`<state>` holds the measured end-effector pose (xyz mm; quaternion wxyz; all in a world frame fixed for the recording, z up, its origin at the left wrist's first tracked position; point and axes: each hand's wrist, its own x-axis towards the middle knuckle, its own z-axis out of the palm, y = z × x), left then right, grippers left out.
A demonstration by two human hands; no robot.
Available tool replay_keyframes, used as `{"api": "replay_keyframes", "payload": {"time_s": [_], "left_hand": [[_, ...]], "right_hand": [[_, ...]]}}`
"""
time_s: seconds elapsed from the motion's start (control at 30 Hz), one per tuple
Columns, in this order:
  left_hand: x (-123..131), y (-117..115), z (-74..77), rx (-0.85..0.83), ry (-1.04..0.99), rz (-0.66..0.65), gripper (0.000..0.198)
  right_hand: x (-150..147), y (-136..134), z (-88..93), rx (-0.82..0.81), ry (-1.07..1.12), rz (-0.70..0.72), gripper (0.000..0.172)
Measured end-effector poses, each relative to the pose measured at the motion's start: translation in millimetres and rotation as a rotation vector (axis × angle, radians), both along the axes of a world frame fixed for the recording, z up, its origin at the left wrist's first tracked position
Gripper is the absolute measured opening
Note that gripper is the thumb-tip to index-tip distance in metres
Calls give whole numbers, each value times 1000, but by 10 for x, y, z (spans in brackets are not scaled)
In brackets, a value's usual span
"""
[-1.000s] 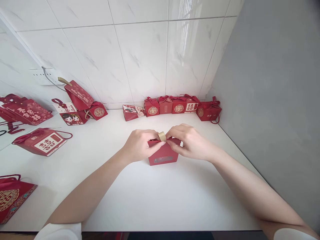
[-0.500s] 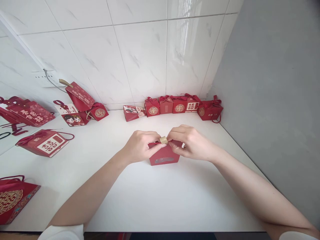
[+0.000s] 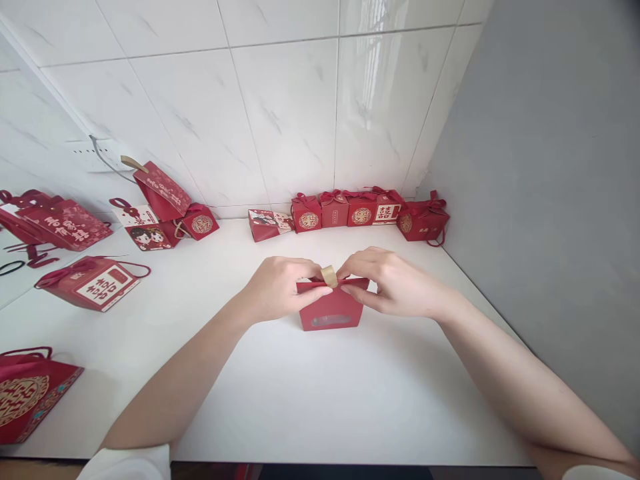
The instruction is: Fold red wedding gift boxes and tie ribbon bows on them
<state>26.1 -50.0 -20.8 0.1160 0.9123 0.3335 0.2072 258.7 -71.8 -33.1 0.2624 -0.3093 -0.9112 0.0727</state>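
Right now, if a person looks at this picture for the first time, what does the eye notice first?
The eye goes first to the small red box in the middle of the white counter, where the left hand and the right hand pinch its top edge on either side of a gold loop. Next comes the row of red boxes against the tiled wall behind, and other red boxes lying at the left.
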Motion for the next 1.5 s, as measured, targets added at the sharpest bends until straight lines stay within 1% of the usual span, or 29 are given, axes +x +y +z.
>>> {"api": "replay_keyframes", "payload": {"time_s": [0.07, 0.13, 0.23, 0.3, 0.43, 0.57, 0.77, 0.93, 1.07, 1.13, 1.17, 1.23, 1.27, 1.33, 1.37, 1.4, 1.43, 1.5], "left_hand": [[-24, 1, 38, -32, 4, 36, 17], [-49, 5, 68, -54, -23, 56, 17], [-73, 7, 103, -93, -57, 66, 16], [-74, 3, 118, -107, -57, 72, 17], [-56, 1, 110, -122, -62, 71, 20], [-59, 29, 81, -116, -59, 67, 20], [-80, 60, 55, -90, -35, 72, 19], [-85, 71, 34, -108, -34, 88, 19], [-131, 203, 2, -178, -111, 115, 32], [-157, 318, -80, -218, -173, 117, 35], [-165, 381, -154, -248, -204, 115, 37], [-169, 505, -374, -333, -283, 115, 43], [-164, 561, -514, -391, -350, 124, 47], [-149, 657, -812, -442, -503, 176, 54], [-144, 696, -950, -456, -555, 200, 54], [-142, 730, -1069, -479, -570, 214, 52], [-145, 757, -1163, -484, -586, 234, 51], [-162, 791, -1275, -480, -597, 257, 49]], "right_hand": [[18, 8, 7, -16, 2, -24, 13], [21, 11, 5, -29, 55, -39, 14], [6, 7, -2, -51, 157, -8, 18], [-5, 5, -4, -70, 165, 28, 26], [11, 23, -19, -116, 76, 82, 45], [78, 56, -35, -124, 38, 58, 57], [138, 73, -14, -117, -17, 2, 62], [118, 78, -31, -78, 13, -18, 58], [145, 142, -45, -83, 100, -31, 57], [156, 226, -93, -106, 184, -19, 45], [152, 285, -145, -110, 247, -27, 37], [117, 427, -319, -141, 413, -71, 23], [85, 504, -442, -180, 518, -96, 26], [5, 646, -734, -345, 703, -135, 45], [-36, 704, -887, -421, 771, -148, 49], [-72, 748, -1031, -492, 827, -156, 49], [-102, 778, -1158, -571, 867, -173, 49], [-134, 802, -1338, -691, 895, -220, 50]]}}
